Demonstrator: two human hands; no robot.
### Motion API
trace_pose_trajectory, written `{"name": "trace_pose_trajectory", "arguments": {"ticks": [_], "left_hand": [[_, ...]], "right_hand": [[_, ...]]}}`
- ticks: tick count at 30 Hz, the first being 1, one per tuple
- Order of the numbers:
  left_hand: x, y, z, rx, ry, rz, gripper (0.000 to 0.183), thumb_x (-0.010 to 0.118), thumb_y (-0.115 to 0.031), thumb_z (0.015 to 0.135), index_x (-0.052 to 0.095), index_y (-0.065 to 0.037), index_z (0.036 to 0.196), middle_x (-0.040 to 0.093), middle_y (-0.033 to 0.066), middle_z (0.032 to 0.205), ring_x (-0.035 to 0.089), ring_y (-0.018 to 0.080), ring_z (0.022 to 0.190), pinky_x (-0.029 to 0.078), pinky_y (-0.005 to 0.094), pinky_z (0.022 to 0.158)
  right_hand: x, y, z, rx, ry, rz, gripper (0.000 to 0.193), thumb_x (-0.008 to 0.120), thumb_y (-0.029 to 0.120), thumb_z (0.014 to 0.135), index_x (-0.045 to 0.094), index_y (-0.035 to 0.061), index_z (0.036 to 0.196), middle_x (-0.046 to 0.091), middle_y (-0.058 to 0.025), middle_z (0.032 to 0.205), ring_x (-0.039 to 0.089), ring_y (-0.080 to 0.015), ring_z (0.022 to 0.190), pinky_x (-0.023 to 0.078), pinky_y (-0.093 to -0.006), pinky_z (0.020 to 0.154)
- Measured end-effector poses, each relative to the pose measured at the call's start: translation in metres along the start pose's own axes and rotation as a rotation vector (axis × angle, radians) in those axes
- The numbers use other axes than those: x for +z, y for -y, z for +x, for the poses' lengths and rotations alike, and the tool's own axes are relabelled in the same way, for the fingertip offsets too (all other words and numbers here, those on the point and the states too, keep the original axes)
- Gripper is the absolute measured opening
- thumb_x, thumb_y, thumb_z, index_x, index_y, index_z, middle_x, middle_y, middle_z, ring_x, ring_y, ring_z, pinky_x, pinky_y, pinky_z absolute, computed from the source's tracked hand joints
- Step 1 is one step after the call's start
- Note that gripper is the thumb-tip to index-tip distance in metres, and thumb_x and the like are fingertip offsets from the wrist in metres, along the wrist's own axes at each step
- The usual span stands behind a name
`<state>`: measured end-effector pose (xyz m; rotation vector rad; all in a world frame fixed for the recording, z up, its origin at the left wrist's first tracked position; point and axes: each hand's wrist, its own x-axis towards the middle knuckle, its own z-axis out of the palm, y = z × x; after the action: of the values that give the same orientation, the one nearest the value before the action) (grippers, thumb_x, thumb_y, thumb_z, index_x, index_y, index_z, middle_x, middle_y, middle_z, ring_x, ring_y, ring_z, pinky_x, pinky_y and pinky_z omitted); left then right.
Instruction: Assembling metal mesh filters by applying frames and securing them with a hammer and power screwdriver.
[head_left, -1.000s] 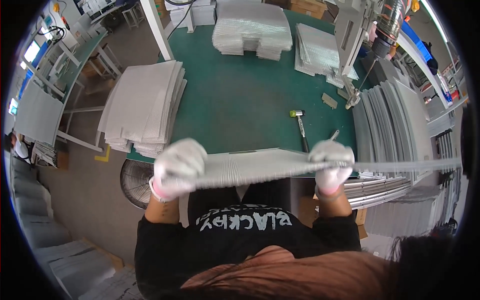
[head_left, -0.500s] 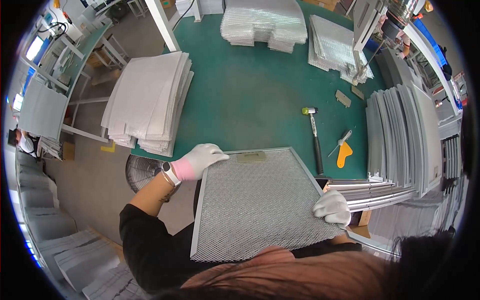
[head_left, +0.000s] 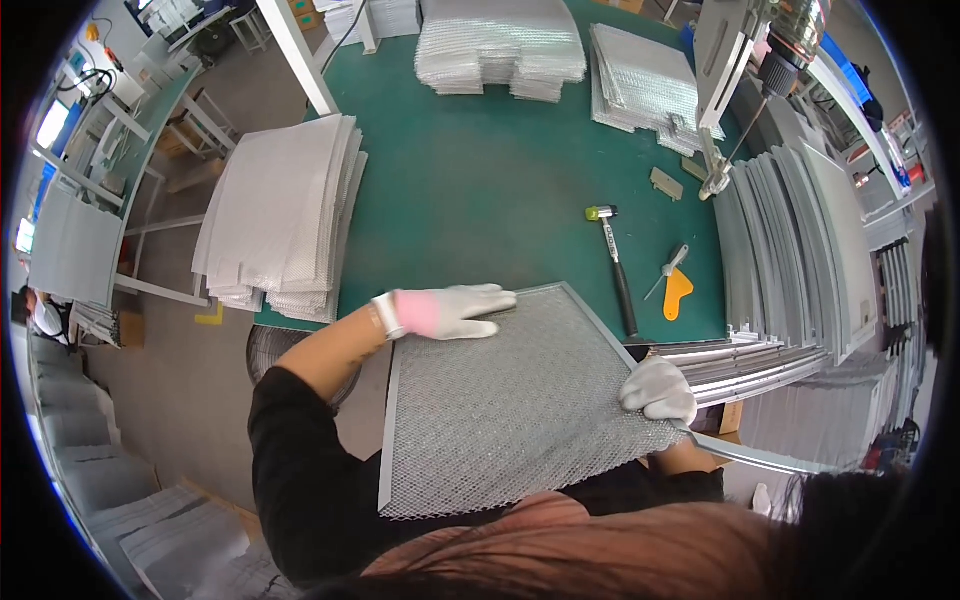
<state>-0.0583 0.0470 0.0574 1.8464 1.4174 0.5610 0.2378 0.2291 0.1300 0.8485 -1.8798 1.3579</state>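
A grey metal mesh filter panel (head_left: 510, 410) rests partly on my lap and against the table's near edge. Thin frame strips run along its left, far and right sides, while the near mesh edge is bare. My left hand (head_left: 455, 311), in a white glove with a pink cuff, lies flat over the panel's far edge, fingers stretched out. It hides the small tab there. My right hand (head_left: 658, 390), gloved in white, is closed around the right edge. Below it, a metal frame strip (head_left: 760, 456) sticks out to the right, away from the mesh.
The green table (head_left: 460, 190) carries a rubber mallet (head_left: 619, 275), a screwdriver (head_left: 676, 257), an orange scraper (head_left: 677, 296) and small tabs (head_left: 666, 184). Bubble-wrap sheets (head_left: 275, 215) are stacked left and at the back. An electric driver (head_left: 778, 75) hangs above grey panels (head_left: 790, 250) at right.
My left hand has slid right from the panel's far left corner onto its far edge, and its fingers have straightened over the tab. My right hand keeps its grip. The view has shifted slightly.
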Motion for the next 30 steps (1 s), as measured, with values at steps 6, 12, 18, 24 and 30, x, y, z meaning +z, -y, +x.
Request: {"name": "trace_pose_trajectory", "arguments": {"ticks": [6, 12, 18, 24, 30], "left_hand": [[0.017, 0.022, 0.058, -0.004, 0.155, -0.131, 0.065, 0.037, -0.045, 0.104, 0.027, -0.002, 0.153, 0.023, 0.0192, 0.16, 0.019, 0.0313, 0.149, 0.017, 0.041, 0.122], [-0.027, -0.021, 0.019, -0.259, 0.051, -0.04, 0.051, 0.038, -0.038, 0.105, 0.055, 0.002, 0.131, 0.061, 0.0207, 0.128, 0.058, 0.0311, 0.12, 0.042, 0.0404, 0.107], [-0.049, -0.075, -0.093, 0.944, -0.638, -0.586, 0.065, 0.067, -0.044, 0.09, 0.058, 0.007, 0.128, 0.069, 0.0227, 0.105, 0.071, 0.0348, 0.086, 0.058, 0.0471, 0.073], [-0.035, -0.081, -0.087, 0.385, -1.558, -0.155, 0.013, 0.065, -0.007, 0.09, 0.055, -0.003, 0.097, 0.06, 0.0101, 0.087, 0.058, 0.021, 0.075, 0.048, 0.037, 0.069], [-0.03, -0.102, -0.062, 0.43, -1.442, -0.079, 0.026, 0.072, -0.023, 0.09, 0.054, -0.005, 0.09, 0.058, 0.0083, 0.078, 0.055, 0.0191, 0.065, 0.042, 0.0313, 0.058]], "right_hand": [[0.018, 0.001, -0.021, 0.08, -0.258, -0.122, 0.03, 0.065, 0.032, 0.092, 0.053, 0.0069, 0.08, 0.069, -0.0124, 0.081, 0.067, -0.0272, 0.07, 0.051, -0.0383, 0.059], [0.005, -0.002, -0.015, 0.147, -0.274, -0.164, 0.038, 0.062, 0.042, 0.094, 0.054, 0.0085, 0.079, 0.068, -0.0087, 0.074, 0.066, -0.0254, 0.064, 0.051, -0.0373, 0.059], [-0.012, -0.033, 0.056, 0.258, -0.388, -0.345, 0.026, 0.059, 0.026, 0.098, 0.057, 0.0025, 0.087, 0.063, -0.0094, 0.073, 0.06, -0.0209, 0.064, 0.049, -0.0355, 0.059], [-0.002, -0.045, 0.106, 0.227, -0.458, -0.204, 0.012, 0.058, -0.002, 0.085, 0.062, -0.0034, 0.097, 0.068, -0.0143, 0.093, 0.064, -0.0211, 0.08, 0.051, -0.0316, 0.077], [-0.001, -0.054, 0.074, 0.162, -0.547, -0.179, 0.026, 0.063, 0.027, 0.098, 0.056, 0.003, 0.093, 0.065, -0.0136, 0.079, 0.061, -0.021, 0.071, 0.049, -0.0314, 0.063]]}}
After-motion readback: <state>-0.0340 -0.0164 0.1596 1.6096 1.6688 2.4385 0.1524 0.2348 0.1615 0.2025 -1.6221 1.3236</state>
